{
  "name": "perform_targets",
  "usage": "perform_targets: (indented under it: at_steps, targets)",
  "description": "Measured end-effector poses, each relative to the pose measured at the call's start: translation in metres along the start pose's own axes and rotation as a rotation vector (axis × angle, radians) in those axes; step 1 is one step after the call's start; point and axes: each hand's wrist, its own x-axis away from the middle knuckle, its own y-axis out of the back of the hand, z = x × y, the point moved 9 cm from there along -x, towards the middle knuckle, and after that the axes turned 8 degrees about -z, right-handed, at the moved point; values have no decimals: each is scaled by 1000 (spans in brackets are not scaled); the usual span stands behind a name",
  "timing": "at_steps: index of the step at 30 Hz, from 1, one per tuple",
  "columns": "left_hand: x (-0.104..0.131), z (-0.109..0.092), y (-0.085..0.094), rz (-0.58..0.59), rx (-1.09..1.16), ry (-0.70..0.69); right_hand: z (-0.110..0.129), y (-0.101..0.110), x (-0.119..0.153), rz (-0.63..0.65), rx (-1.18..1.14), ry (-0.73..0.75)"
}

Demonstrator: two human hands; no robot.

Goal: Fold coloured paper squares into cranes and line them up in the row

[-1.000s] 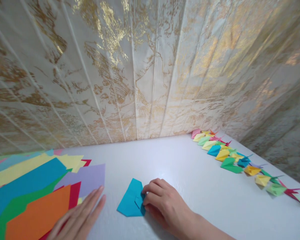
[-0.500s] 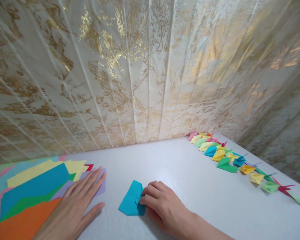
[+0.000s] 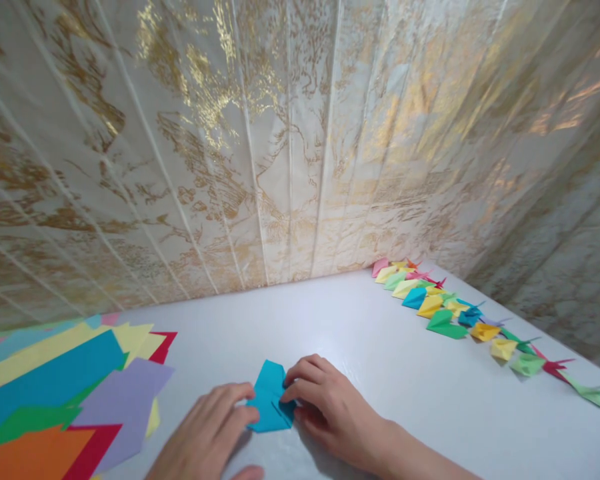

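Note:
A piece of folded blue paper (image 3: 267,390) lies on the white table in front of me, with a small flap near its right side. My right hand (image 3: 330,410) has its fingers curled and pinched on the paper's right edge. From the other side, the fingertips of my left hand (image 3: 207,430) touch the paper's left edge. That hand's fingers are a little bent and its thumb stands apart, near the bottom of the view. What lies under the right fingertips is hidden.
Loose coloured sheets, among them a purple sheet (image 3: 125,407) and an orange sheet (image 3: 35,453), spread over the left side. Along the right edge of the white table (image 3: 215,333) run rows of folded paper hearts (image 3: 445,325) and cranes (image 3: 555,365). A gold-patterned curtain (image 3: 280,167) hangs behind.
My left hand has moved right, off the coloured sheets and onto the blue paper's left edge, uncovering the purple sheet. My right hand stays at the paper's right side. The view has shifted slightly.

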Motion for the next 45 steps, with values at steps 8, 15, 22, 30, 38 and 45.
perform_targets:
  at_steps: [8, 15, 22, 30, 38, 45]
  targets:
    - [-47, -29, -56, 202, 115, 42, -17, 17, 2, 0, -104, -139]
    - [-43, -24, -44, 119, 174, 16, -16, 7, 13, -1, -18, -132]
    - [-50, -25, -41, 161, 115, 1, -13, 8, 13, -50, 14, -148]
    - [-48, -26, -38, 124, 137, 7, -7, 5, 12, -119, 192, -17]
    - [-41, -6, -44, 44, 337, 231, -17, 8, 5, -136, 24, -146]
    - [-39, 2, -52, 46, 340, 357, -22, 6, 4, -117, -37, -233]
